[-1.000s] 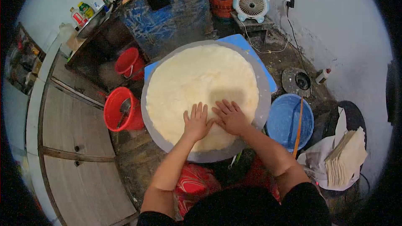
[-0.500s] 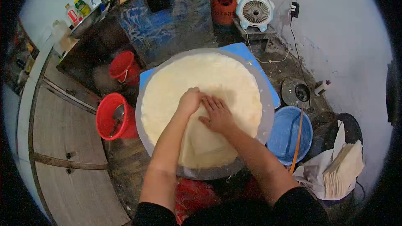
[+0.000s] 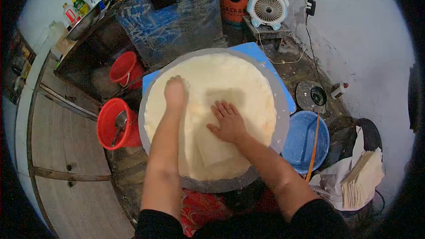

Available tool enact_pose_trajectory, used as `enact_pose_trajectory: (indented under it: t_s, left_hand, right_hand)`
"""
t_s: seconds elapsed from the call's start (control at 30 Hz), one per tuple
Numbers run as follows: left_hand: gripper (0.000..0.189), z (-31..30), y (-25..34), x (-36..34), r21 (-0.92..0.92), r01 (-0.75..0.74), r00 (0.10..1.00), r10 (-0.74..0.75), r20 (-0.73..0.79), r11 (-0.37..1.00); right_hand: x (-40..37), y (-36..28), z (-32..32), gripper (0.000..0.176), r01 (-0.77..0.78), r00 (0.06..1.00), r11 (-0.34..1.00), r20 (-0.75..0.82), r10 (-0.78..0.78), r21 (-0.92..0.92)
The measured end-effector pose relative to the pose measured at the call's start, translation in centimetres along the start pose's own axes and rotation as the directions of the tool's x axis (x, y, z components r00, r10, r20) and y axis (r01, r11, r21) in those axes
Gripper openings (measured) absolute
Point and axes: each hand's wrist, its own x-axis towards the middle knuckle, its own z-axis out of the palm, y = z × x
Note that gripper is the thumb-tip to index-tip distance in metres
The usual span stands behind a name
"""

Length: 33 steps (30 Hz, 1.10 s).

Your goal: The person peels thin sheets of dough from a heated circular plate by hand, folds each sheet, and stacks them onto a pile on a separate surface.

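A large, thin, pale pancake (image 3: pixel 256 75) covers most of the round grey griddle plate (image 3: pixel 282 126). Over its left part is my left hand (image 3: pixel 175 92), fingers curled in on the sheet; the exact grip is hidden and slightly blurred. A crease in the sheet runs from near that hand toward the front edge. Fingers spread, my right hand (image 3: pixel 228 123) lies flat on a darker, layered, roughly rectangular part of the pancake, right of the middle, holding nothing.
Two red buckets, one nearer (image 3: pixel 117 124) with a ladle (image 3: pixel 119 126) in it, stand at left. To the right are a blue basin (image 3: pixel 305 141) with a wooden stick (image 3: pixel 314 150) across it and a stack of folded pancakes (image 3: pixel 361 181). A fan (image 3: pixel 268 9) and gas cylinder (image 3: pixel 239 0) stand behind.
My left hand has moved left and away from me, from beside the right hand, and the sheet's crease has shifted left. My right hand has stayed nearly in place.
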Motion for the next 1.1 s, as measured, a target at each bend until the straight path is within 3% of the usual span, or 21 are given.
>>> enact_pose_trajectory:
  t_s: [0.03, 0.1, 0.13, 0.2, 0.23, 0.27, 0.33, 0.4, 0.47, 0.53, 0.6, 0.67, 0.73, 0.97, 1.07, 1.1]
  left_hand:
    - [0.006, -0.6, -1.3, 0.8, -0.02, 0.042, 0.995, -0.044, -0.089, 0.999]
    - [0.011, -2.8, -2.8, 1.9, -0.225, 0.389, 0.917, -0.399, 0.001, 0.893]
    - [0.011, -3.1, -3.4, 2.0, -0.22, 0.385, 0.918, -0.396, -0.004, 0.896]
    - [0.007, -3.3, -4.7, 2.0, -0.491, 0.292, 0.869, -0.442, -0.222, 0.821]
    - [0.006, -2.2, -5.4, 2.1, -0.727, 0.268, 0.874, -0.477, -0.093, 0.633]
    - [0.006, -0.9, -6.0, 1.8, -0.724, 0.265, 0.876, -0.473, -0.096, 0.637]
    - [0.006, -1.3, -3.4, 0.5, -0.908, 0.27, 0.936, -0.308, 0.17, 0.319]
    - [0.01, -3.2, 0.6, -1.1, -0.869, 0.388, 0.922, -0.114, 0.371, 0.308]
    - [0.019, -0.2, 2.0, -2.1, -0.768, 0.19, 0.952, 0.076, 0.296, 0.612]
    - [0.028, -0.4, 3.5, -3.0, -0.557, -0.106, 0.936, 0.272, 0.223, 0.823]
    - [0.033, -0.4, 4.3, -3.2, -0.463, -0.133, 0.916, 0.287, 0.28, 0.876]
    - [0.025, 0.4, 4.2, -3.0, -0.383, -0.076, 0.861, 0.254, 0.44, 0.921]
    - [0.017, 0.4, 4.5, -2.8, -0.312, -0.131, 0.857, 0.266, 0.441, 0.941]
    - [0.011, 0.5, 4.7, -1.7, -0.15, -0.264, 0.94, 0.289, 0.181, 0.953]
    - [0.011, 2.1, 3.5, -0.1, -0.045, -0.185, 0.967, 0.19, 0.17, 0.982]
    - [0.011, 0.2, 3.2, 0.5, 0.078, -0.165, 0.978, 0.152, 0.146, 0.983]
  right_hand:
    - [0.0, 0.0, 0.0, 0.066, 0.007, 1.0, 1.0, 0.001, -0.007, -0.02]
    - [-0.1, 0.0, 0.0, 0.066, 0.003, 1.0, 1.0, -0.006, -0.003, -0.013]
    - [-0.1, -0.1, 0.0, 0.065, -0.002, 1.0, 1.0, -0.015, 0.002, -0.004]
    - [-0.2, -0.2, -0.4, 0.064, -0.005, 1.0, 1.0, -0.01, 0.005, 0.003]
    - [-0.2, -0.2, -0.6, 0.062, -0.004, 1.0, 1.0, -0.001, 0.004, -0.002]
    - [-0.1, -0.3, -0.5, 0.062, -0.005, 1.0, 1.0, -0.006, 0.005, 0.002]
    - [-0.3, -0.1, 0.0, 0.063, -0.003, 0.999, 1.0, -0.048, 0.004, 0.011]
    - [-0.4, -0.1, 0.0, 0.065, 0.002, 0.999, 1.0, -0.052, -0.001, 0.021]
    - [-0.2, -0.2, -0.5, 0.065, -0.003, 1.0, 1.0, 0.016, 0.003, -0.01]
    - [-0.2, -0.3, -0.7, 0.065, -0.008, 1.0, 1.0, 0.003, 0.009, -0.007]
    - [-0.1, -0.3, -0.6, 0.065, -0.012, 1.0, 1.0, -0.006, 0.012, -0.001]
    - [-0.1, -0.2, -0.4, 0.066, -0.024, 0.998, 0.999, 0.051, 0.026, -0.049]
    - [-0.2, -0.2, -0.5, 0.066, -0.025, 0.999, 0.999, 0.048, 0.026, -0.031]
    - [0.0, -0.2, -0.6, 0.067, -0.023, 0.997, 0.999, 0.076, 0.025, -0.036]
    - [-0.1, -0.2, -0.3, 0.067, -0.028, 0.999, 1.0, 0.038, 0.027, 0.009]
    - [-0.1, -0.2, -0.3, 0.067, -0.026, 0.999, 1.0, 0.038, 0.025, 0.009]
